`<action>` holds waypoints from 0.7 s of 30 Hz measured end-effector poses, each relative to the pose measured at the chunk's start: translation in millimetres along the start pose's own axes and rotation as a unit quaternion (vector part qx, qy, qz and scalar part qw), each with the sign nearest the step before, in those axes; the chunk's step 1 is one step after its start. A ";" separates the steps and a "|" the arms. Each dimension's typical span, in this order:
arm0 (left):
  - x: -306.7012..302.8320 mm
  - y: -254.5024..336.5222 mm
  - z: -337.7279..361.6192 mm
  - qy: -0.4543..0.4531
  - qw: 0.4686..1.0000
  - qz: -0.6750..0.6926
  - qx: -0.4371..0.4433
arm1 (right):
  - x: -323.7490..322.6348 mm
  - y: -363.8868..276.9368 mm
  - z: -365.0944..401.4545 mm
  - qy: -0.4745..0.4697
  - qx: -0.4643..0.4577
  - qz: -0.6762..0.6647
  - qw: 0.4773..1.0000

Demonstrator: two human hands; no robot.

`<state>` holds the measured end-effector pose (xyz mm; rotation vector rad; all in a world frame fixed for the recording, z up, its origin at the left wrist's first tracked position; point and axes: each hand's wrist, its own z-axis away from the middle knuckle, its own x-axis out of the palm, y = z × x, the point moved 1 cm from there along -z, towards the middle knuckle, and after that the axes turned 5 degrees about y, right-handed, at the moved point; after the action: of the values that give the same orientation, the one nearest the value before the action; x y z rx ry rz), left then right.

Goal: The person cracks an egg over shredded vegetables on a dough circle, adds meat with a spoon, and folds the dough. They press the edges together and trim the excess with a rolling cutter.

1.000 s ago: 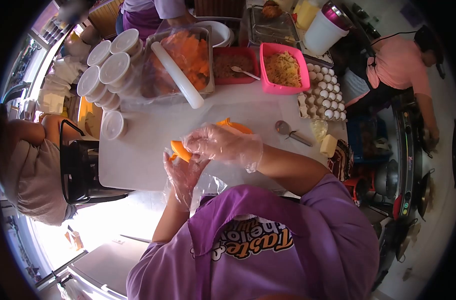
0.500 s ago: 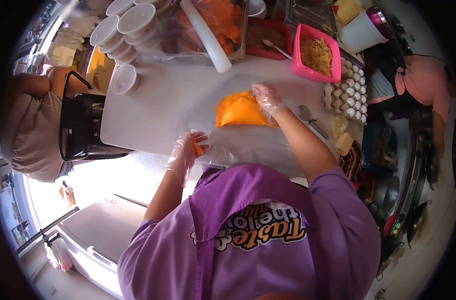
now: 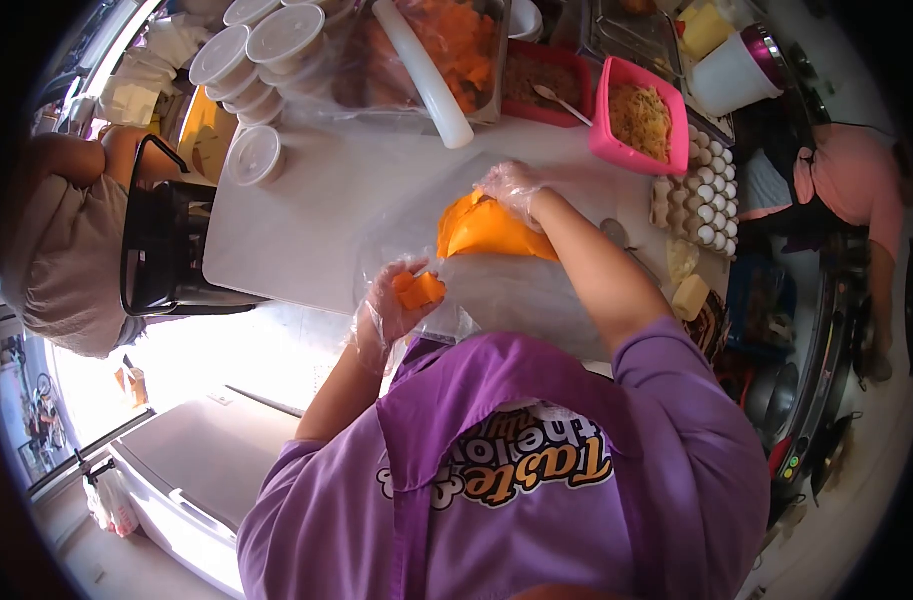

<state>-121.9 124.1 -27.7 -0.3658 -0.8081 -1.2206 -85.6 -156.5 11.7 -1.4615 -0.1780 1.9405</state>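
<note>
An orange half-moon of dough [image 3: 491, 232] lies on a clear plastic sheet [image 3: 406, 215] on the white table. My right hand [image 3: 513, 190], in a clear plastic glove, has its fingers closed at the dough's upper edge. Just left of and below the dough, my gloved left hand [image 3: 396, 298] is turned palm up, its fingers curled around orange dough pieces [image 3: 419, 290]. A metal tool [image 3: 613, 233] lies partly hidden beside my right forearm.
Along the back stand lidded tubs [image 3: 286, 38], a white rolling pin [image 3: 423, 75], a tray of orange pieces [image 3: 466, 50] and a pink bowl of filling [image 3: 641, 115]. Eggs [image 3: 711, 195] sit at right. One person [image 3: 856, 185] is at right, another [image 3: 66, 240] at left.
My left hand has risen and turned, showing more of the orange pieces. My right hand has shifted slightly left along the dough, whose upper edge looks more folded. The whole view has shifted slightly.
</note>
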 end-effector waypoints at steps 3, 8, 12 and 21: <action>6.8 -4.2 0.3 -0.030 0.997 0.062 -0.039 | -7.0 -13.5 7.6 -0.068 0.062 -0.265 0.960; 9.1 -9.4 -11.1 0.013 0.996 0.082 -0.010 | -24.1 -42.0 42.5 -0.204 -0.036 -0.440 0.874; 8.2 -11.9 -20.5 0.041 0.996 0.075 0.010 | -19.1 -57.7 71.2 -0.283 -0.036 -0.499 0.818; 29.3 -14.4 -15.9 -0.007 0.999 0.050 -0.015 | -22.8 -79.9 124.1 -0.226 -0.132 -0.174 0.949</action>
<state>-126.3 89.0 -19.8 -0.4344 -0.7748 -1.1394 -158.0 -74.3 113.3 -1.0265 -0.8730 1.9707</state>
